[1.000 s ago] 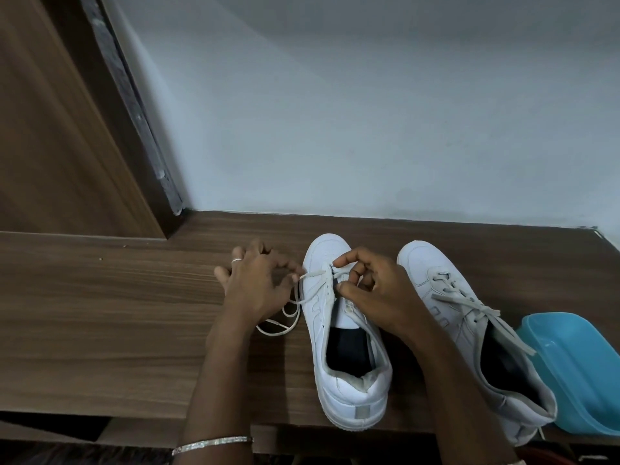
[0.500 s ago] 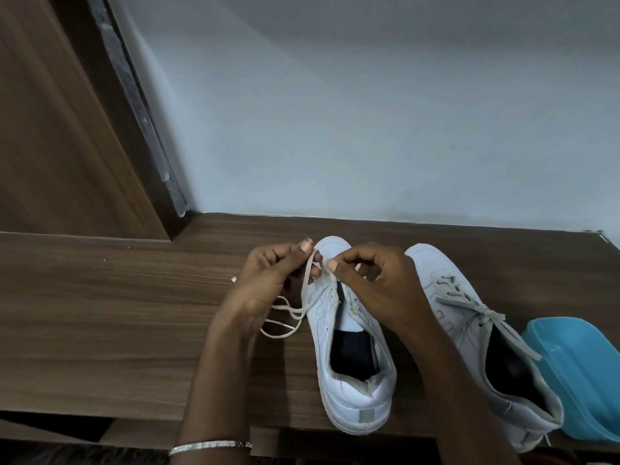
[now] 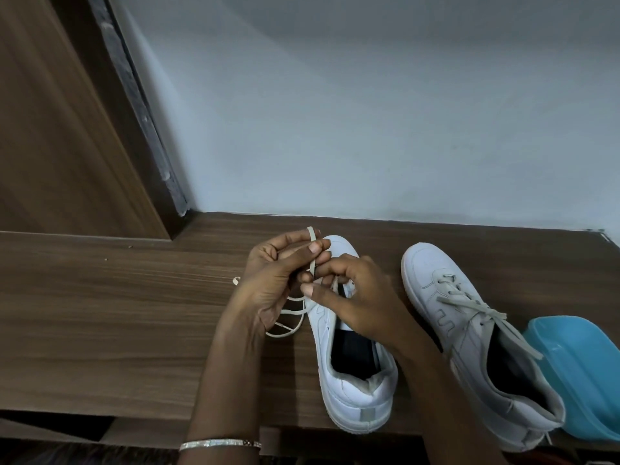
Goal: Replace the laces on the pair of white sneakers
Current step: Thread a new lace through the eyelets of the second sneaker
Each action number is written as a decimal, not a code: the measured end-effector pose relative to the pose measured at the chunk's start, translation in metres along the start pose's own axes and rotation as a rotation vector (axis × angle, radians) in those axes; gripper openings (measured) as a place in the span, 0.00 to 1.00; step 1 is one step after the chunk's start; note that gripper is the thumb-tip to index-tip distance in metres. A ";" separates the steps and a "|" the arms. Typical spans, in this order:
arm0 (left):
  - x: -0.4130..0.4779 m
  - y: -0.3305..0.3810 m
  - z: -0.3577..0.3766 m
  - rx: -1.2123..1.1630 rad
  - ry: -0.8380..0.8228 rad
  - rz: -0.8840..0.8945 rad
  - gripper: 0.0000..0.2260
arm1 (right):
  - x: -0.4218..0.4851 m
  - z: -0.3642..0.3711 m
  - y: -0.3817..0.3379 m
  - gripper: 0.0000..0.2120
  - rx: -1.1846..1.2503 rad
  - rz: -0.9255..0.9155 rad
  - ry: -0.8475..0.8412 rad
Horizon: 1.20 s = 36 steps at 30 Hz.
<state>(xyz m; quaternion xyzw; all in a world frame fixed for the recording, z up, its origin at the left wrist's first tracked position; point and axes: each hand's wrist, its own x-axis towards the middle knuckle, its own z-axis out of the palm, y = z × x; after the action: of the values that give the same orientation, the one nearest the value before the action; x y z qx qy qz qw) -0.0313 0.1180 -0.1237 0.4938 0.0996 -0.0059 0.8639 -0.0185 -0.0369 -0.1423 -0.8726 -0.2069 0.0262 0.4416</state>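
White sneaker is stood on the wooden shelf, toe to the wall, heel at the front edge. Its lace is held up over the toe, pinched btwn thumb & forefinger of the left hand. The other fingers are curled in, and the lace tip pokes out above the forefinger. The same lace is nipped just below by the right hand, fingers bent over the eyelet area, thumb & forefinger closed on it. Slack loops are laid on the shelf left of the shoe, partly hidden by the left wrist. A silver bracelet is worn on the left forearm. Second sneaker is set just to the right, threaded w/ a greyish lace, untouched. A blue plastic tub is seen against its outer side.
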 end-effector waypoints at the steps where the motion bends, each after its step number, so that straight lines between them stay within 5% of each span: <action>1: 0.001 -0.001 0.000 0.004 0.020 0.011 0.12 | 0.001 0.001 0.002 0.16 0.019 -0.012 0.009; 4: 0.005 -0.003 -0.005 0.039 0.137 0.046 0.16 | -0.001 -0.005 -0.008 0.08 0.311 0.037 -0.024; 12: 0.018 -0.016 -0.026 0.012 0.386 0.042 0.15 | 0.001 -0.044 0.002 0.17 1.129 0.311 0.199; 24: 0.022 -0.032 -0.048 0.180 0.671 -0.019 0.07 | -0.018 -0.102 0.033 0.17 1.359 0.320 0.449; 28: 0.021 -0.033 -0.042 0.961 0.801 0.215 0.07 | -0.013 -0.093 0.029 0.14 1.235 0.309 0.452; 30: 0.020 -0.030 -0.033 1.140 0.732 0.477 0.09 | -0.010 -0.082 0.023 0.14 1.063 0.267 0.389; 32: 0.020 -0.025 -0.020 0.987 0.472 0.653 0.08 | -0.010 -0.070 0.014 0.15 0.844 0.225 0.292; 36: 0.008 -0.024 0.009 0.684 -0.142 0.451 0.11 | -0.008 -0.042 -0.003 0.13 0.463 0.145 0.145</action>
<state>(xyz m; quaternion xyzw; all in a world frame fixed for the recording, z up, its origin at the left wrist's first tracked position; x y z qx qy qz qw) -0.0250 0.0991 -0.1408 0.7601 -0.0785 0.1165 0.6345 -0.0170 -0.0703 -0.1152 -0.7605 -0.1002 0.0415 0.6403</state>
